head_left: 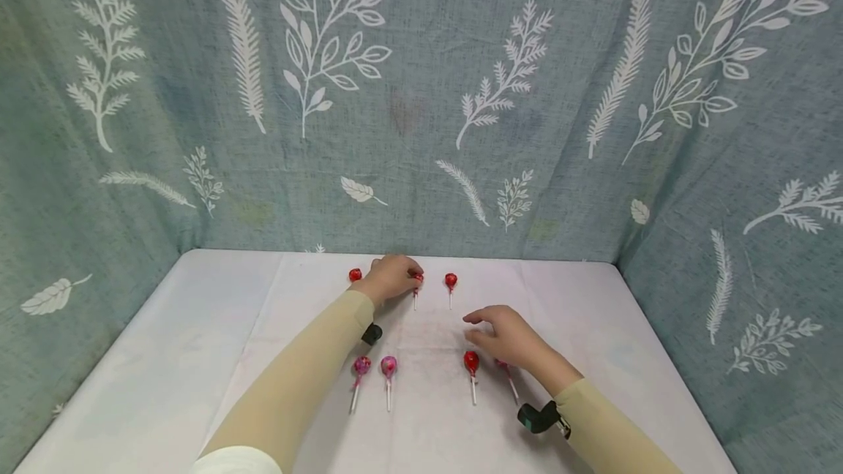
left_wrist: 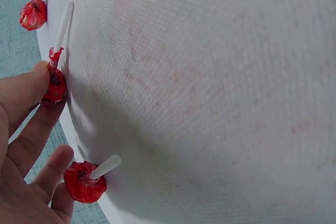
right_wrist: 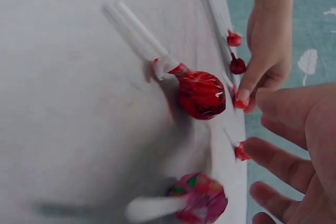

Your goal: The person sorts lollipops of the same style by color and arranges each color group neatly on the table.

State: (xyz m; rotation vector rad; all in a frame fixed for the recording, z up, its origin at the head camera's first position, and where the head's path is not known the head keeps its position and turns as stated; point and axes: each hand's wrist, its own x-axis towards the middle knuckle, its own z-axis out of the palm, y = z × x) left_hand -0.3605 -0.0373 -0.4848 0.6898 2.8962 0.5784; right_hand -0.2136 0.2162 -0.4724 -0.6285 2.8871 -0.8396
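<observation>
At the back of the table, my left hand [head_left: 390, 278] pinches a red-wrapped lollipop [left_wrist: 54, 88] by thumb and finger, its white stick pointing toward me. Another red lollipop [left_wrist: 84, 183] lies beside the lower fingers in the left wrist view. To the right of the pinched one is a red lollipop [head_left: 451, 281]. My right hand [head_left: 508, 339] hovers with loosely spread fingers over the right front, holding nothing. Below it lie a red lollipop [head_left: 471, 362] and a pink patterned lollipop [right_wrist: 199, 199], which the hand partly covers in the head view.
Two pink lollipops, one farther left [head_left: 361, 365] and one beside it [head_left: 388, 366], lie front left of centre. A red lollipop [head_left: 356, 275] sits at the back left. The white table [head_left: 593, 357] ends at a leaf-patterned green curtain [head_left: 408, 93] on three sides.
</observation>
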